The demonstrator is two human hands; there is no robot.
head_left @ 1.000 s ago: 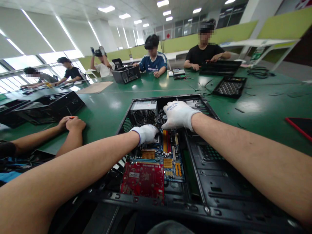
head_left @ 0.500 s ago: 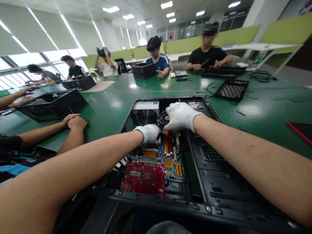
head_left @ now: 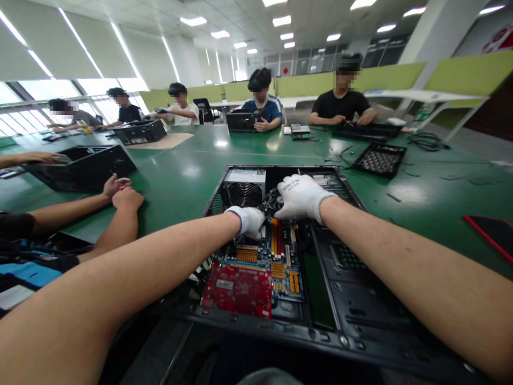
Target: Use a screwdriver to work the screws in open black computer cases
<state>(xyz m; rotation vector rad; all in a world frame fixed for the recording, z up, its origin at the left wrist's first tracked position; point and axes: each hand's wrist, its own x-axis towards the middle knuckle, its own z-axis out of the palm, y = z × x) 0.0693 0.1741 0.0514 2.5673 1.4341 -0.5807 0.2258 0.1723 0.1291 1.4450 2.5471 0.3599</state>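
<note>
Work by the small fan [head_left: 274, 202], deep in the open computer case [head_left: 356, 289], which lies on its side at the near edge of the green table [head_left: 188, 160]. From my remote seat, I read the step as handwork on or around that fan.

Right hand [head_left: 302, 197], white-gloved, arches over the fan's right side, fingers curled; whether it grips anything I cannot tell. Left hand [head_left: 253, 222] bends down in front of the power box [head_left: 244, 193], fingertips hidden (grasp or mere touch, I can't tell).

Blue circuit board [head_left: 260, 255] flat below both; red card [head_left: 238, 289] at its near end, untouched. Neighbour's hands [head_left: 128, 199] well apart, left.

My judgement: the next move calls for sure fingertips and gentle force, with the board spared any pressure.
</note>
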